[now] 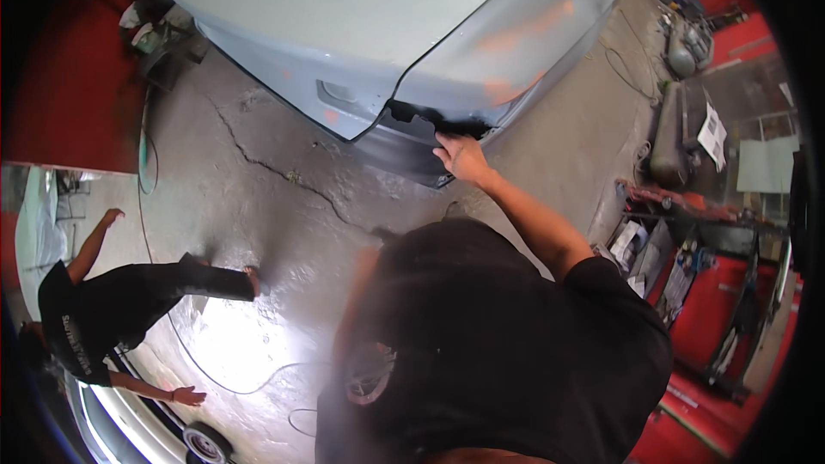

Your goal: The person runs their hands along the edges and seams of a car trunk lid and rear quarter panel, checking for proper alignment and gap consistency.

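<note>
Grey car point(335, 13): corner opening point(464, 127) at right fingers point(442, 154), slightly spread, gripping nothing; left hand point(367, 259) blurred, unreadable.

I see the grey concrete floor point(567, 137), with one long crack point(268, 165) at ten o'clock. On it, the grey car point(344, 0) stands at my twelve, and thin cables point(245, 392) lie at two and at eight o'clock.

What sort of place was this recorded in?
Probably an auto body workshop: a grey car has orange patches on its bodywork and a dark lamp opening at its corner, while a cylindrical tank sits along the right side.
</note>
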Demonstrator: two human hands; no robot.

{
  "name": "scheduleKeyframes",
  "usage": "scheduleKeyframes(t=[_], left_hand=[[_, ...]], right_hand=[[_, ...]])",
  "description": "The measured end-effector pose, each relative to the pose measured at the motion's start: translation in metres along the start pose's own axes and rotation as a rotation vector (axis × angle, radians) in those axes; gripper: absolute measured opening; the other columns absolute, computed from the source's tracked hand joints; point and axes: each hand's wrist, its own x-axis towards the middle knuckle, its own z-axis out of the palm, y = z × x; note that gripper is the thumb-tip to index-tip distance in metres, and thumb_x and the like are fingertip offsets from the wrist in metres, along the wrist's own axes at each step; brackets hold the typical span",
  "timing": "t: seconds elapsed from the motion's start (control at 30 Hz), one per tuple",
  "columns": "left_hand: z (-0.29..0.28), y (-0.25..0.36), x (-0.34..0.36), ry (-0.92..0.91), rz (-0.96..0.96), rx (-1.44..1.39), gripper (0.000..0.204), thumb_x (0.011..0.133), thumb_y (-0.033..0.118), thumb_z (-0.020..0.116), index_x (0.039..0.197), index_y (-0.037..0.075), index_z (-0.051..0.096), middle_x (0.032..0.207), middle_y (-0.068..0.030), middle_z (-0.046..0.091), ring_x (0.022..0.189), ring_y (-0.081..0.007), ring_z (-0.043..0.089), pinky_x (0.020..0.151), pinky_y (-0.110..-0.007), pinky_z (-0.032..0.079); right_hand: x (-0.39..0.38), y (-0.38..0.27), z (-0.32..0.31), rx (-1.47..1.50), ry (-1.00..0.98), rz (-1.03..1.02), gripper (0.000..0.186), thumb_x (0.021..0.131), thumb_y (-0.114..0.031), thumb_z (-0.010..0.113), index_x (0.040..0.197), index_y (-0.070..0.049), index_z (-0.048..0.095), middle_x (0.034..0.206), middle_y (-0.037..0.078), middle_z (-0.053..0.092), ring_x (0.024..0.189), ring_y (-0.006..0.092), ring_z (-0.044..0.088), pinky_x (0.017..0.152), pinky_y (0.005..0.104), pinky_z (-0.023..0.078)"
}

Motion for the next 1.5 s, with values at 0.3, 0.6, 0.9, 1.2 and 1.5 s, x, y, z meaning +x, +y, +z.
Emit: scheduleKeyframes(t=[0.3,0.6,0.9,1.2,1.5], left_hand=[[-0.089,-0.214,0.050,0.152,0.195,0.161,0.036,0.096,0.024,0.056,0.118,0.001,0.073,0.094,-0.0136,0.075,0.074,-0.0207,0.069,0.062,-0.035,0.053],[-0.083,-0.216,0.087,0.166,0.219,0.033,0.031,0.097,0.028,0.058,0.109,0.005,0.074,0.088,-0.0077,0.074,0.066,-0.0158,0.064,0.055,-0.032,0.049],[-0.087,-0.068,0.048,-0.014,0.222,0.174,0.031,0.098,0.026,0.058,0.110,0.001,0.073,0.089,-0.0083,0.074,0.069,-0.0161,0.063,0.061,-0.032,0.050],[-0.109,-0.104,0.054,-0.047,0.159,0.220,0.033,0.099,0.026,0.058,0.116,0.000,0.072,0.093,-0.0092,0.074,0.074,-0.0165,0.064,0.064,-0.033,0.052],[-0.115,0.041,0.092,-0.138,-0.319,-0.288,0.035,0.099,0.022,0.061,0.123,-0.002,0.069,0.105,-0.0138,0.074,0.082,-0.0185,0.068,0.070,-0.032,0.056]], right_hand=[[-0.001,-0.048,0.006,-0.009,0.235,0.205,0.035,0.093,-0.020,0.069,0.120,0.002,0.068,0.113,0.023,0.070,0.098,0.0428,0.067,0.092,0.0467,0.052],[0.048,-0.149,-0.086,0.197,0.491,0.137,0.027,0.094,-0.009,0.067,0.119,0.002,0.069,0.114,0.018,0.069,0.111,0.0382,0.064,0.094,0.0436,0.052],[0.102,-0.095,-0.149,-0.314,0.391,-0.005,0.062,0.087,-0.030,0.077,0.139,-0.004,0.055,0.153,0.012,0.048,0.145,0.0363,0.042,0.114,0.0620,0.035],[0.092,-0.055,-0.179,-0.376,0.267,-0.053,0.069,0.081,-0.035,0.080,0.141,-0.011,0.057,0.156,0.002,0.049,0.146,0.0334,0.042,0.116,0.0646,0.030],[0.106,-0.062,-0.170,-0.259,0.283,-0.056,0.070,0.079,-0.036,0.080,0.137,-0.005,0.058,0.154,0.008,0.050,0.145,0.0330,0.043,0.118,0.0603,0.030]])
